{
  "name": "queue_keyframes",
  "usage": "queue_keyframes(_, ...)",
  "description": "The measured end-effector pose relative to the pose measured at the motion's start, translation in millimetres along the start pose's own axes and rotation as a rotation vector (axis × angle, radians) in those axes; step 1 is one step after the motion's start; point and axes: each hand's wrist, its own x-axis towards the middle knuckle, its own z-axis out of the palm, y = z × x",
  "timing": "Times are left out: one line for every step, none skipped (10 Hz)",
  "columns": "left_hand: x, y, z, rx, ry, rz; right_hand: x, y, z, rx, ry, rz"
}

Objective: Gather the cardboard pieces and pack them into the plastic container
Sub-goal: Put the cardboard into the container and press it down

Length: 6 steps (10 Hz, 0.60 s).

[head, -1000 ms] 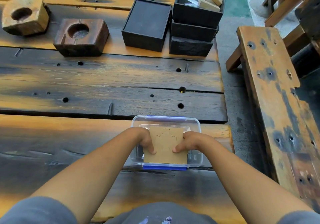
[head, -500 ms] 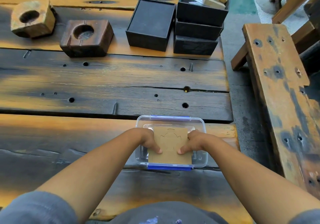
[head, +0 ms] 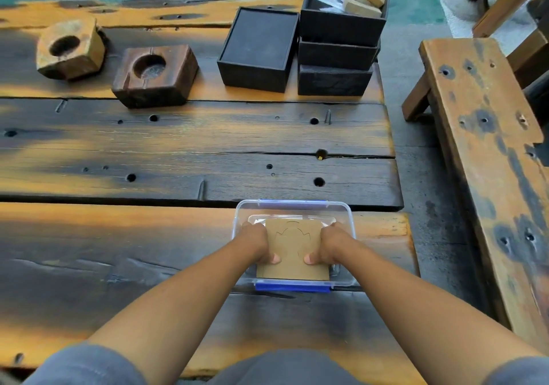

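Note:
A clear plastic container with blue clips sits near the front right of the wooden table. A brown cardboard piece with a cut outline lies inside it, its near edge over the front rim. My left hand grips the cardboard's left side, thumb on top. On the opposite side my right hand holds it the same way. Both hands are down inside the container.
Two wooden blocks with round hollows stand at the back left. Black boxes and a stack of black trays holding small items are at the back right. A wooden bench runs along the right.
Both hands have pushed the cardboard lower and flatter into the container. The view has shifted slightly.

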Motion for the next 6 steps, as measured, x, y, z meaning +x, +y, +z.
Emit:
queue_keyframes(-9,-1,4,-0.069,0.095,0.004,-2,2,9,0.074,0.077,0.000)
queue_keyframes(-27,-1,17,-0.161,0.202,-0.013,-14,3,18,0.173,0.183,0.003)
queue_keyframes(-53,-4,27,-0.281,0.316,0.011,-35,-4,27,0.213,0.273,-0.025)
queue_keyframes(-74,-4,25,-0.275,0.391,0.087,-61,-11,32,0.239,0.384,-0.034)
queue_keyframes(-93,-16,4,-0.246,0.418,0.150,-90,-11,32,0.243,0.455,-0.059)
queue_keyframes(-112,-40,-28,-0.133,0.506,0.230,-115,-15,25,0.246,0.586,-0.131)
